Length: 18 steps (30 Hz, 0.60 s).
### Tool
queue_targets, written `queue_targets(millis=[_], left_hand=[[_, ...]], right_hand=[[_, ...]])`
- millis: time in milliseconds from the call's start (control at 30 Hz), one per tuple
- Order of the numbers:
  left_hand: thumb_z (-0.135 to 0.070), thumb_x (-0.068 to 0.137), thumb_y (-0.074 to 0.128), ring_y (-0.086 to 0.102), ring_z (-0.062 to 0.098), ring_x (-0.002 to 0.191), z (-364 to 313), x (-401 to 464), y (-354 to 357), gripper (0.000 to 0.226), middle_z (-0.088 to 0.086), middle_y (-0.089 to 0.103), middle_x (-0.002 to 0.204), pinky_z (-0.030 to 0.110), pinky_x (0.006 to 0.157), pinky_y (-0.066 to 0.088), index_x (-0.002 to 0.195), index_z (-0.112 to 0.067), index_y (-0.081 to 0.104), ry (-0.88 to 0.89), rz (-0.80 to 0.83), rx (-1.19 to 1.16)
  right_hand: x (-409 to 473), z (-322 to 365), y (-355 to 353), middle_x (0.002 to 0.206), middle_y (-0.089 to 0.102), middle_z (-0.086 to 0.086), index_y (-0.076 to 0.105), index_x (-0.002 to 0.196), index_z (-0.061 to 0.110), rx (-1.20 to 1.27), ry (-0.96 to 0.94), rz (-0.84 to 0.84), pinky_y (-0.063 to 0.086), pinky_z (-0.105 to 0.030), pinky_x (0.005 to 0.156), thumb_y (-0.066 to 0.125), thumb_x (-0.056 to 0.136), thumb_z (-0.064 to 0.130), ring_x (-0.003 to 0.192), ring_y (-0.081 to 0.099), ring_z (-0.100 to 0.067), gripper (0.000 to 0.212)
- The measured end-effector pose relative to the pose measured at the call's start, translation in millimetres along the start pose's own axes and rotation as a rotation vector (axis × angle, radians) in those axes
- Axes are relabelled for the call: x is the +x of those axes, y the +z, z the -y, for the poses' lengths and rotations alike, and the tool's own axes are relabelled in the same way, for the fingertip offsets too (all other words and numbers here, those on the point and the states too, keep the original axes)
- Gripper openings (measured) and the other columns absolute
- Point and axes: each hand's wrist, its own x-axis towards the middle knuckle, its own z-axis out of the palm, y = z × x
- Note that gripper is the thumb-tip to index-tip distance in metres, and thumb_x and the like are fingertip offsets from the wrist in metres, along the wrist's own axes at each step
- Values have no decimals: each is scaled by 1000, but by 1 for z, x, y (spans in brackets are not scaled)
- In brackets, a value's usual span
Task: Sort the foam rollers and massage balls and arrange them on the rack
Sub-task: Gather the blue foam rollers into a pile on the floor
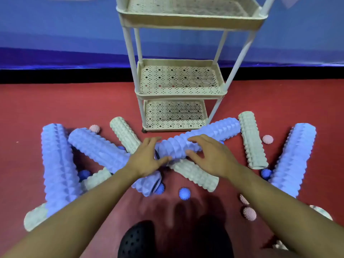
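both hands grip one blue foam roller (199,140). the left hand (147,159) clasps its near end. the right hand (208,155) curls over its middle, the rack (178,95) just beyond.

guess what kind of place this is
Probably a gym or exercise room. The floor is red matting with a blue padded wall behind it, and foam rollers and spiky massage balls lie scattered before a three-tier rack.
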Motion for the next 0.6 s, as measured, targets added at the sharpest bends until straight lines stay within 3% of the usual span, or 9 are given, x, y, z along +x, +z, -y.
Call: queue_targets(millis=[67, 133, 300, 467, 600], left_hand=[[-79, 70, 65, 54, 29, 130, 7, 24, 7, 106, 8, 46, 145, 41, 110, 44, 154, -23, 37, -3, 84, 110], [-77, 69, 75, 55, 29, 129, 14, 40, 13, 111, 7, 43, 147, 42, 109, 46, 157, -26, 32, -51, 160, 153], [-62, 67, 88, 56, 22, 124, 28, 59, 33, 103, 1, 53, 136, 34, 102, 46, 148, -21, 41, -162, 196, 20], [-47, 65, 95, 67, 4, 99, 13, 57, 29, 67, -15, 69, 110, 34, 91, 54, 118, -28, 57, -233, 60, -265], [-50, 60, 94, 70, 2, 97, -5, 57, -6, 64, -16, 74, 104, 27, 85, 54, 113, -35, 60, -196, -33, -399]], right_hand=[[16, -8, 8, 135, 59, 14, 52, 141, 34, 25, 17, 21, 47, -33, 91, 53, 98, 58, 122, 59, -13, 49], [28, -15, 19, 138, 58, 13, 52, 142, 33, 61, 37, 66, 48, -33, 93, 54, 99, 57, 123, 59, -14, 49], [41, -23, 30, 143, 53, 14, 46, 144, 37, 101, 28, 97, 53, -40, 92, 55, 100, 52, 126, 57, -16, 48], [46, -26, 16, 142, 53, 16, 46, 146, 37, 101, 36, 90, 49, -31, 90, 56, 98, 55, 125, 57, -12, 52], [48, -38, -4, 140, 56, 15, 52, 142, 32, 153, 13, -4, 48, -35, 105, 57, 87, 70, 128, 55, -11, 67]])
